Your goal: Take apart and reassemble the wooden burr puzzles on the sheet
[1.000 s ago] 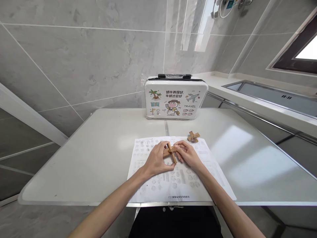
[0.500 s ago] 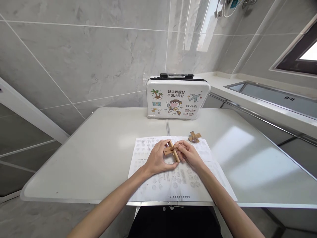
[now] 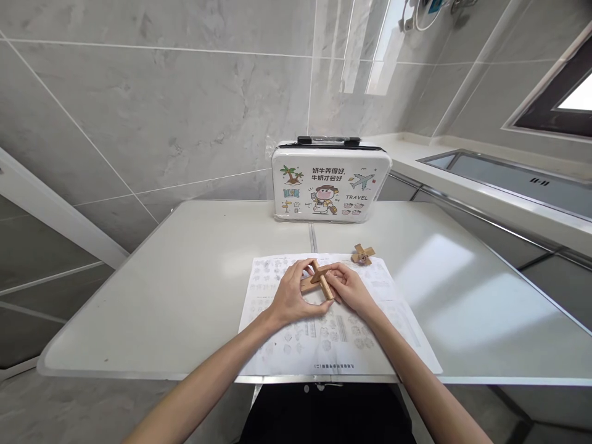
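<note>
Between thumb and fingers, my left hand grips a wooden stick by its two ends. A flat wooden puzzle piece crosses under or through that stick. My right hand pinches another flat wooden piece that lies at an angle over the stick; its fingertips partly hide the joint. Both hands are above a printed instruction sheet covered with small diagrams. A second wooden puzzle, assembled in a star-like shape, rests at the sheet's upper right edge.
A white cartoon-printed case stands upright at the back of the white folding table. Grey tiled wall rises behind it. To the right runs a counter with a sink.
The flat piece in my right hand has turned and now lies higher across the stick. Both hands have shifted slightly left; the star-shaped puzzle stays put.
</note>
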